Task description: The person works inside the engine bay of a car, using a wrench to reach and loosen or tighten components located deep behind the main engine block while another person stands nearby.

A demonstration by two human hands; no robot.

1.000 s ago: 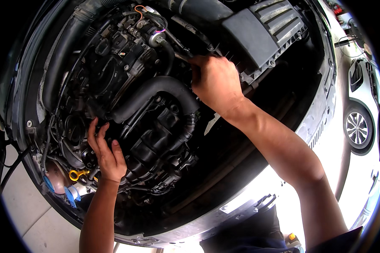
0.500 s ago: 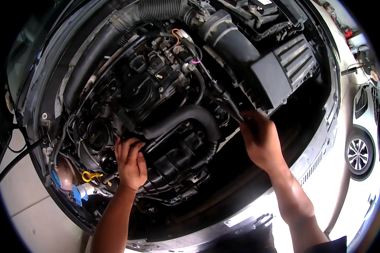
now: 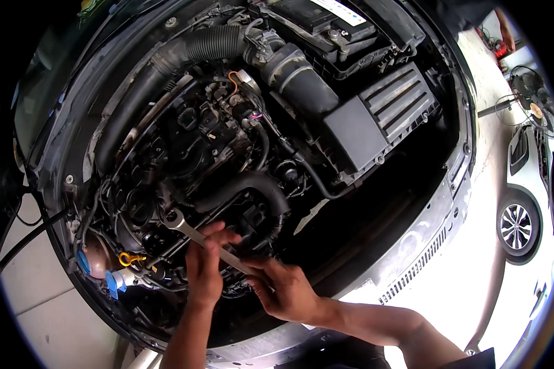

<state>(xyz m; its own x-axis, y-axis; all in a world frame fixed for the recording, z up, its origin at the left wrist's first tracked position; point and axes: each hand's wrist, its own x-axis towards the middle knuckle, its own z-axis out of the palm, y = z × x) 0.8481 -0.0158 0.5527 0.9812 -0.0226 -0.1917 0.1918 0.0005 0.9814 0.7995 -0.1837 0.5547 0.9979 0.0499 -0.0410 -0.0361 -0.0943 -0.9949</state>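
A silver combination wrench [image 3: 194,234] lies slantwise over the engine, its ring end at the upper left beside the black oil filler cap [image 3: 140,208]. My right hand [image 3: 287,289] is closed around the wrench's lower right end. Across the shaft's middle lies my left hand [image 3: 205,270], fingers stretched and apart; part of the shaft is hidden beneath them. Whether the ring end sits on a fastener cannot be made out. Just beyond the hands curves a thick black hose [image 3: 247,182].
A yellow dipstick handle [image 3: 129,259] and a blue-capped reservoir [image 3: 97,258] are at the left. The black air filter box [image 3: 355,138] and the battery [image 3: 317,21] stand at the far right. A white car [image 3: 523,184] and part of another person [image 3: 506,34] appear beyond.
My right hand has moved left and nearer from beside the air filter box. The wrench now shows plainly. My left hand has shifted nearer and right, its fingers lifted off the engine.
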